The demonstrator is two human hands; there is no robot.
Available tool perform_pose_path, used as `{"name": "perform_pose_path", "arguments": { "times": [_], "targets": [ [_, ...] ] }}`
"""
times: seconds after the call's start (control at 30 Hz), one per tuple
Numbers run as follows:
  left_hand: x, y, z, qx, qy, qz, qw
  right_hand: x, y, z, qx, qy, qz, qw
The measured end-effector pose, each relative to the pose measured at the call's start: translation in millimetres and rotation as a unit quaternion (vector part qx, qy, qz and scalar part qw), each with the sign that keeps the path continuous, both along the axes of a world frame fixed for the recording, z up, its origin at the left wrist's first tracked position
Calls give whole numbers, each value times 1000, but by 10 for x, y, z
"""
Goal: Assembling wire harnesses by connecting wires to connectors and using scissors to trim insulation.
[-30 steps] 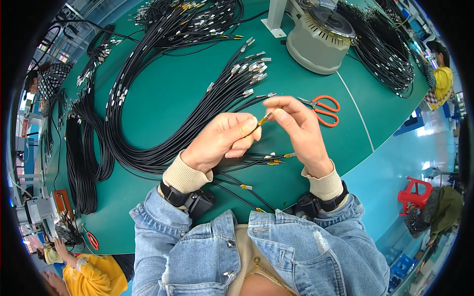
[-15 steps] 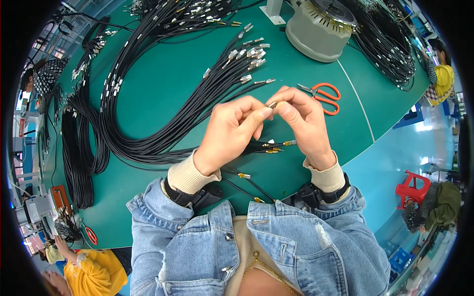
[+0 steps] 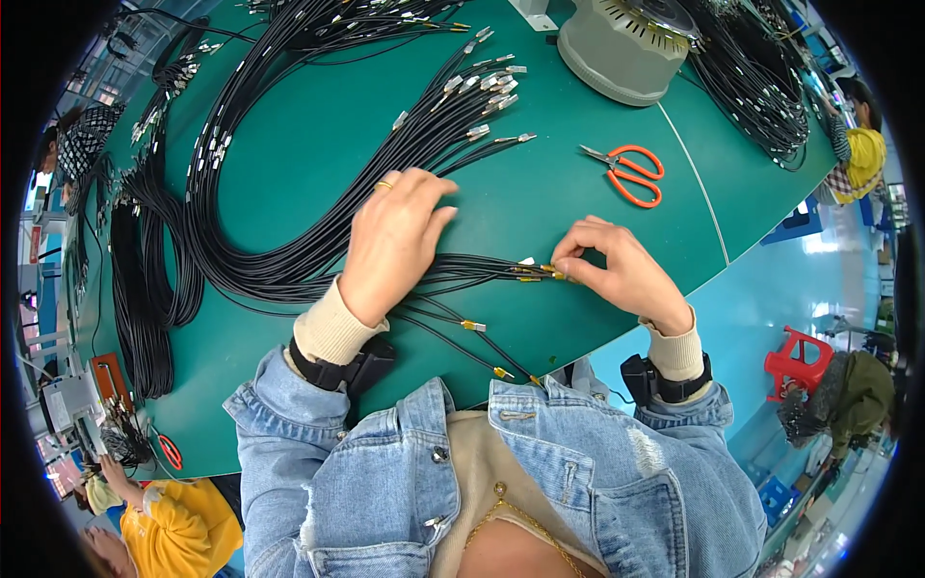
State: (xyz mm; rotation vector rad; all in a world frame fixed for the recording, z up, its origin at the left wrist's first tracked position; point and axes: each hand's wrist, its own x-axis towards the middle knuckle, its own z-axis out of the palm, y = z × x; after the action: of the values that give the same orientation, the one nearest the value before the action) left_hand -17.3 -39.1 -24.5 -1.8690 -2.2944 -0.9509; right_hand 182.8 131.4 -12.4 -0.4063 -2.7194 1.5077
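Observation:
My right hand (image 3: pixel 626 270) pinches the yellow-tipped end of a black cable (image 3: pixel 501 269) between thumb and fingertips. That cable end lies among several others with gold or silver metal tips. Above the same bundle is my left hand (image 3: pixel 397 241), thumb and index finger apart, with nothing visible in it; part of the bundle is hidden beneath. Further from me, a large curved bundle of black cables (image 3: pixel 352 207) ends in silver metal connectors (image 3: pixel 491 87). Nearer my body lie a few separate cables, with a yellow and silver connector (image 3: pixel 473 326) on one.
Orange-handled scissors (image 3: pixel 636 176) lie beyond my right hand on the green table (image 3: pixel 540 183). A grey round machine (image 3: pixel 621 53) stands at the far edge, with more cable bundles (image 3: pixel 752 96) beside it. Co-workers sit around; a red stool (image 3: pixel 800 363) is on the right.
My hands, together at a small metal piece before, have parted. The left moved left over the cables; the right came down and nearer, onto a cable end. The small piece no longer shows.

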Motion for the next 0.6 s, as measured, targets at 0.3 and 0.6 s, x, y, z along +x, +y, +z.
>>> {"name": "perform_pose_path", "arguments": {
  "times": [0.3,0.6],
  "targets": [
    [-98,46,-146,-30,116,65,991,-105,118,247,11,-9,1,1000],
    [-170,62,-224,-45,115,102,987,-608,362,247,44,-1,-4,999]
  ]
}}
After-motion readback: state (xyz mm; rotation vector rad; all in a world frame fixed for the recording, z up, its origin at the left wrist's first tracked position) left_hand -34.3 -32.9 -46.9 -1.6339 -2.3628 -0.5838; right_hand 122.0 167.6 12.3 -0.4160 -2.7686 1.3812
